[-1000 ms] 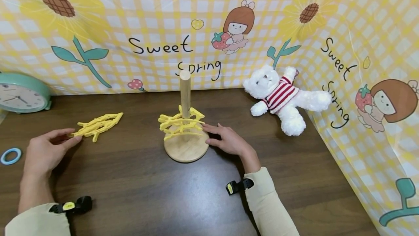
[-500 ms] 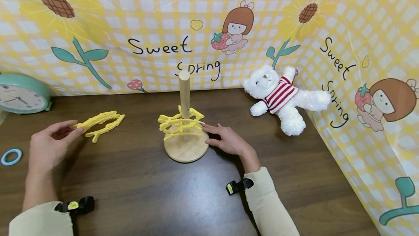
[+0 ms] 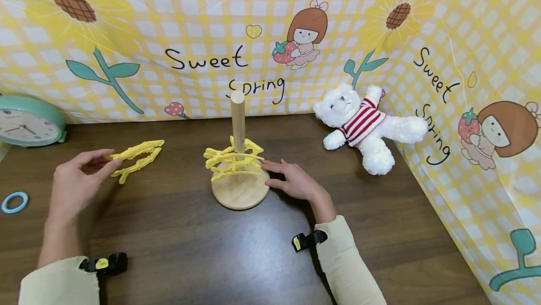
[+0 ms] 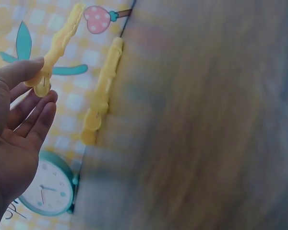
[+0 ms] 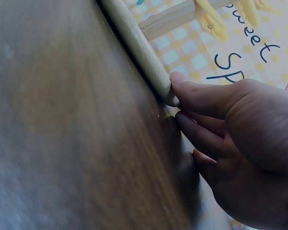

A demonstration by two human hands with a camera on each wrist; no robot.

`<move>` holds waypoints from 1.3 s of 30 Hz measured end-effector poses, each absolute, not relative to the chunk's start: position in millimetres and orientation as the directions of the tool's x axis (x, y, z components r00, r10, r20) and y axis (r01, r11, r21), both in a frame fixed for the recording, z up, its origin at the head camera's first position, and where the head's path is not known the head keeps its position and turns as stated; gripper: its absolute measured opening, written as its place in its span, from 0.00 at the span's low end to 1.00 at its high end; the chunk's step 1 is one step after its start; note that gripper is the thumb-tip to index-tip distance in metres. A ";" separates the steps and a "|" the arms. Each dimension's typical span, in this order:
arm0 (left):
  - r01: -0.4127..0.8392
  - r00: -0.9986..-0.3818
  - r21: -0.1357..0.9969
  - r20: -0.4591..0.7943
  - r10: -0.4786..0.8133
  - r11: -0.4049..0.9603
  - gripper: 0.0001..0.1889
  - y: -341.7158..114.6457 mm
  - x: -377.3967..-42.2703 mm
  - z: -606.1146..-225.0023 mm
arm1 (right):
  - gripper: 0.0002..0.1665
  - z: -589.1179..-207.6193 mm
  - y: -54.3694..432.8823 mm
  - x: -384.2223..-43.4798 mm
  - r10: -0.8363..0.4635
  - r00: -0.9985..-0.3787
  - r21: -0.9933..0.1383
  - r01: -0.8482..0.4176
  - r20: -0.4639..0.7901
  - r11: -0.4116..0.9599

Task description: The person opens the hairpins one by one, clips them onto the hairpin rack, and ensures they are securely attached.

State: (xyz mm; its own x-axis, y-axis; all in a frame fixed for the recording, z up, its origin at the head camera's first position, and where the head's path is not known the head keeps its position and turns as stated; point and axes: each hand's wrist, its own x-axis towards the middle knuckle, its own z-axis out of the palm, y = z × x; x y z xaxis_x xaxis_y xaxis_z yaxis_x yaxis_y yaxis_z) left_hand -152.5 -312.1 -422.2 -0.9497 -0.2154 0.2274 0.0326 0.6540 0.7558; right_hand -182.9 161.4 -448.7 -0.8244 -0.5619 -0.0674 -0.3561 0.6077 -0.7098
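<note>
In the head view my left hand (image 3: 78, 183) pinches a yellow hair clip (image 3: 139, 148) at its near end, between thumb and fingers. The left wrist view shows this held clip (image 4: 61, 43) raised off the table. A second yellow hair clip (image 3: 141, 165) lies on the table just beneath it. At the middle, a wooden post (image 3: 238, 119) rises from a round base (image 3: 241, 197), with several yellow clips (image 3: 232, 158) around its lower part. My right hand (image 3: 296, 180) rests at the base's right edge. Its thumb and fingertips touch the rim, the fingers fairly straight.
A white teddy bear (image 3: 367, 124) in a striped shirt lies at the back right. A green alarm clock (image 3: 29, 119) stands at the back left, and a light-blue ring (image 3: 15, 202) lies at the left edge. A patterned cloth (image 3: 203, 13) borders the table.
My left hand has lifted one hair clip off the other and shifted slightly right and away with it. The right hand has stayed still at the base.
</note>
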 end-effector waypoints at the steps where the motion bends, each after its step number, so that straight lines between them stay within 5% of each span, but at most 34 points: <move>1: 0.040 -0.948 0.756 0.235 -0.213 0.654 0.24 -310.4 -152.8 -421.2 | 0.30 -448.8 161.3 -182.9 -0.561 -0.825 -0.709 -0.355 -0.069 0.609; 39: 0.353 -0.872 0.710 0.485 -0.061 0.610 0.14 -243.3 -146.9 -374.7 | 0.30 -448.2 160.9 -182.7 -0.559 -0.826 -0.705 -0.350 -0.078 0.616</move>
State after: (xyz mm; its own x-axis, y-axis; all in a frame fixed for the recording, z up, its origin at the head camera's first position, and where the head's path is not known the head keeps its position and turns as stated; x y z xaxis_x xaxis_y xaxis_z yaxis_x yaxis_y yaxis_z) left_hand -146.9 -243.3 -374.7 -0.8722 -0.0606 0.4854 0.3525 0.6102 0.7095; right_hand -182.7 160.9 -448.2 -0.8256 -0.5588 -0.0783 -0.3502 0.6162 -0.7054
